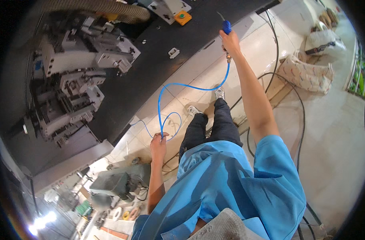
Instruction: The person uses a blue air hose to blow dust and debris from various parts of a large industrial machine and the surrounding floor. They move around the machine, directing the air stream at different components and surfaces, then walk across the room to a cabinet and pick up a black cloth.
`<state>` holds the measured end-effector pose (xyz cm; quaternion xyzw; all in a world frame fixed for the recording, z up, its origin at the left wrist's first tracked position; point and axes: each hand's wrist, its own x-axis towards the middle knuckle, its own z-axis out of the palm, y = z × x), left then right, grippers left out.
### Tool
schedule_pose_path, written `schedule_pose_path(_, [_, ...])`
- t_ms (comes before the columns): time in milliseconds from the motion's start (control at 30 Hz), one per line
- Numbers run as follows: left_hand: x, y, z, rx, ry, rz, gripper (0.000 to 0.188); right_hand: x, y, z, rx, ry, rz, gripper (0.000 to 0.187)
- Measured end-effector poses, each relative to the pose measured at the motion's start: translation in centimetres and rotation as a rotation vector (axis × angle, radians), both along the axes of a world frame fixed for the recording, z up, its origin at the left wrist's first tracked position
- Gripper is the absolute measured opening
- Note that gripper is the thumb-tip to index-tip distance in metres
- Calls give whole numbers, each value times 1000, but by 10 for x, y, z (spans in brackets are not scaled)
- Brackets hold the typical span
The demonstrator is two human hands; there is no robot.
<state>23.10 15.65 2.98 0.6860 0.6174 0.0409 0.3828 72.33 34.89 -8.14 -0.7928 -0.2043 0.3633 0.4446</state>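
My right hand [230, 41] reaches out far ahead, fingers wrapped round a blue air blow gun [227, 28]. Its thin nozzle points up and left, over the edge of the dark machine bed [150, 60]. From the gun's metal fitting a blue air hose [190, 85] runs in a loose curve to my left hand [158, 145]. The fingers of that hand are closed on the hose, and beyond them it loops and trails toward the bed's edge. On the bed lies a small white part [173, 53], apart from both hands.
Metal machine fixtures [82, 60] fill the left, below a ribbed duct [122, 11]. A yellow box with a green button [182, 17] sits at the far edge. Black cables [301, 116] cross the floor at right, near a white sack [308, 72]. A cluttered bench [114, 224] stands lower left.
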Motion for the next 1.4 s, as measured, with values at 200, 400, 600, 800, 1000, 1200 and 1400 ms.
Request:
schedule_pose_path(200, [74, 26, 9, -35, 45, -111, 15, 11, 22, 32, 123, 280, 200, 29])
schedule_pose_path(400, [145, 22, 18, -94, 67, -89, 14, 52, 53, 12, 89, 99, -46, 40])
schedule_pose_path(600, [219, 17, 21, -174, 110, -174, 15, 111, 28, -26, 53, 139, -348, 38])
schedule_pose_path(800, [281, 27, 17, -178, 78, -251, 17, 170, -10, 1, 99, 522, 49, 26])
schedule_pose_path(1000, [318, 50, 9, -199, 78, -348, 20, 218, 2, 26, 225, 275, -216, 30])
schedule_pose_path(1200, [347, 84, -16, -283, 4, -370, 28, 228, 30, 44, 199, 237, 12, 29])
schedule_pose_path(1400, [402, 128, -31, -374, 57, -330, 31, 284, 41, 27, -29, 129, 11, 44])
